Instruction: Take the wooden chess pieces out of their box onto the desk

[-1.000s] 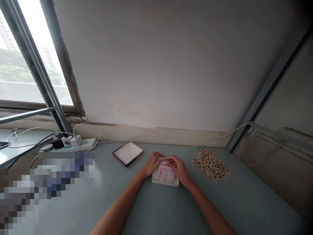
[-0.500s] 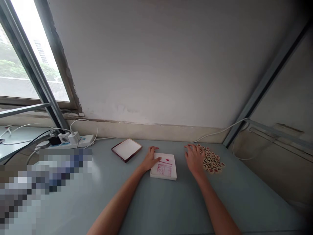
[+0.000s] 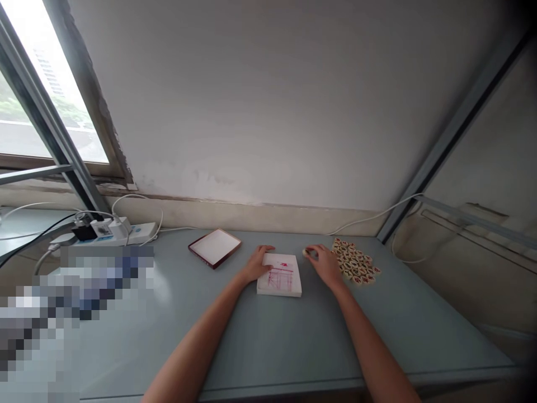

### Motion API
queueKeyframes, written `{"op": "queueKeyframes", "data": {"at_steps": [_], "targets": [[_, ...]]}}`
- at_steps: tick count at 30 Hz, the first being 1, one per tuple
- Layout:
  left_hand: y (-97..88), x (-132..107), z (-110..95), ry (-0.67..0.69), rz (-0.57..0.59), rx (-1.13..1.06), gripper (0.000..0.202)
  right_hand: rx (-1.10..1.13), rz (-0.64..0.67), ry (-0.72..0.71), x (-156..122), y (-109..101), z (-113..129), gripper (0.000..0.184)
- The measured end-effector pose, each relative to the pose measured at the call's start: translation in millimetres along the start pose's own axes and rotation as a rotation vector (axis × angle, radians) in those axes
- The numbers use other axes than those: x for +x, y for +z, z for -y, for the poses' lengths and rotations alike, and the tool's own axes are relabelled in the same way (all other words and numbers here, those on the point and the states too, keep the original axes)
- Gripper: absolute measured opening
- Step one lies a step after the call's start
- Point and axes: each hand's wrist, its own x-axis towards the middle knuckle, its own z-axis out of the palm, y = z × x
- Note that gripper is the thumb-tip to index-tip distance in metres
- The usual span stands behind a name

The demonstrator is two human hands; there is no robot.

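A white box with red line printing (image 3: 280, 275) lies on the grey table (image 3: 268, 336). My left hand (image 3: 255, 263) rests flat against the box's left edge, fingers spread over its corner. My right hand (image 3: 322, 261) sits between the box and a cluster of round game pieces (image 3: 354, 261), its fingertips pinched on one pale round piece (image 3: 306, 253). The cluster lies just right of that hand, near the table's far right.
A shallow dark-red box lid (image 3: 215, 247) lies open-side-up left of the white box. A white power strip with plugs and cables (image 3: 113, 232) sits at the far left by the window. A wall runs behind the table; a white cable (image 3: 377, 215) trails along it.
My right hand left the white box, reached to the pile of pieces, and has come back toward the box with one piece pinched. My left hand stayed at the box.
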Motion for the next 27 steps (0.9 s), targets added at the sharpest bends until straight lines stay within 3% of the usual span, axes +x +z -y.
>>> {"op": "queueKeyframes", "data": {"at_steps": [2,4,9,13,17,21,27], "targets": [[-1.5,-1.1,-2.7,-0.027,-0.008,-0.07,0.051,0.21,0.071,-0.093,-0.9,1.9,16.0,0.026],[-3.0,-1.8,-5.8,-0.059,-0.027,-0.185,0.049,0.284,0.13,-0.174,-4.3,3.6,33.4,0.027],[-0.3,-1.5,-12.2,-0.06,-0.005,-0.351,0.042,0.134,0.192,-0.277,-13.0,4.0,59.5,0.022],[6.8,-1.3,-17.9,-0.031,0.055,-0.309,0.044,0.097,0.261,-0.352,-13.3,-1.3,59.1,0.016],[1.6,-2.2,-25.1,0.03,0.017,-0.166,0.049,0.132,0.297,-0.392,-12.7,-4.9,57.3,0.012],[-13.4,-3.0,-25.8,0.031,-0.011,0.05,0.054,0.137,0.284,-0.413,-16.5,1.9,62.8,0.02],[-18.6,-3.3,-14.4,-0.003,0.08,0.04,0.051,-0.01,0.21,-0.394,-14.1,1.4,64.6,0.019]]}}
